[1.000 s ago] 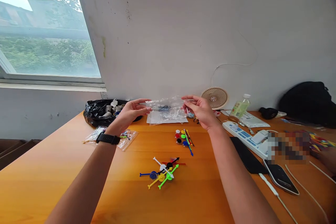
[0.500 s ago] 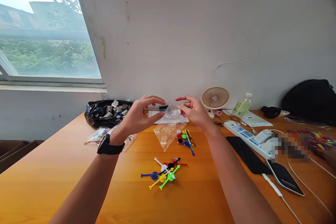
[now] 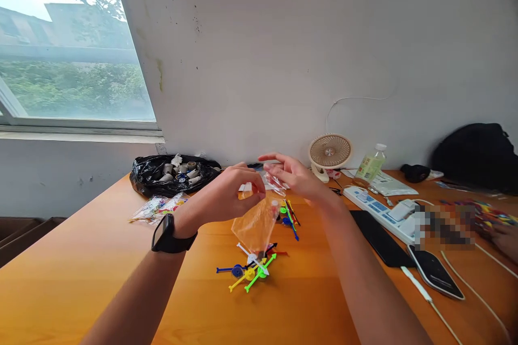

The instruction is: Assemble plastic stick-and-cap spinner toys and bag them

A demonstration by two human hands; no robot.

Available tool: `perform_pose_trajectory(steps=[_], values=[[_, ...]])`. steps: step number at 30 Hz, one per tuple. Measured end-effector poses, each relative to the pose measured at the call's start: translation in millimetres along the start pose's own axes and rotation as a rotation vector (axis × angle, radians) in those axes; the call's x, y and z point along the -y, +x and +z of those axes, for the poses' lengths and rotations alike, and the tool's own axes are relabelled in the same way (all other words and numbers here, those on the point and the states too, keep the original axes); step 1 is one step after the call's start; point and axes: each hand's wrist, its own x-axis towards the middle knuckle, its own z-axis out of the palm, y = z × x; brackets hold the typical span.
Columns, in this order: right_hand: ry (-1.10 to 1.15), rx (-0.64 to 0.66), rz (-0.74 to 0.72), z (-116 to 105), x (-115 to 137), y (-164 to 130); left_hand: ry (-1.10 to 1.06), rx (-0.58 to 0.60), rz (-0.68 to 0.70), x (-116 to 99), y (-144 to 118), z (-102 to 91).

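A clear plastic bag hangs between my hands, its lower end in front of the colored arrow spinners. My left hand, with a black watch on its wrist, is closed in a pinch on the bag's upper edge. On the other side, my right hand has its index finger stretched out, while its lower fingers grip a crumpled upper part of the bag. Below lies a cluster of arrow spinners in white, yellow, green, blue, black and red. Behind the bag's right side are more colored arrow spinners, partly covered.
A black bag of grey fittings and filled clear packets lie at left. On the right stand a fan, a bottle, a power strip and phones. Another person's hand is at the right edge.
My left hand has gone from spread fingers to a pinch on the bag. The bag has come nearer and lower, over the spinner cluster. My right hand has shifted slightly left.
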Motion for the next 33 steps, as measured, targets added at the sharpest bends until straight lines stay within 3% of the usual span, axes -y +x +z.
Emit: perform_pose_trajectory(steps=[2, 7, 10, 13, 18, 22, 24, 26, 30, 33], values=[[0.147, 0.063, -0.059, -4.4, -10.9, 2.6, 0.024, -0.079, -0.061, 0.7, 1.5, -1.9], [0.413, 0.473, -0.05, 10.0, -45.4, 12.6, -0.024, -0.291, -0.165, 4.2, 3.8, -2.8], [0.466, 0.586, 0.002, 25.8, -55.5, 17.2, -0.096, -0.328, -0.207, 6.7, 3.4, -4.3], [0.536, 0.641, -0.048, 29.9, -57.3, 18.9, -0.178, -0.31, -0.197, 6.9, 1.4, -11.0], [0.529, 0.572, -0.116, 16.6, -54.3, 17.1, -0.249, -0.297, -0.145, 2.1, -1.1, -21.4], [0.451, 0.339, -0.166, 13.0, -49.0, 17.8, -0.21, -0.65, -0.219, 7.8, 2.9, -10.4], [0.383, 0.204, -0.191, 16.2, -46.4, 19.4, -0.317, -0.717, -0.313, 14.6, 6.2, 0.4], [0.327, 0.128, -0.209, 21.7, -44.6, 20.8, -0.494, -0.616, -0.402, 21.4, 8.8, 11.1], [0.247, 0.144, -0.218, 32.7, -43.5, 21.7, -0.741, -0.402, -0.44, 30.5, 10.5, 24.9], [0.168, 0.151, -0.184, 37.4, -45.0, 21.7, -0.821, -0.389, -0.423, 35.2, 10.5, 29.7]])
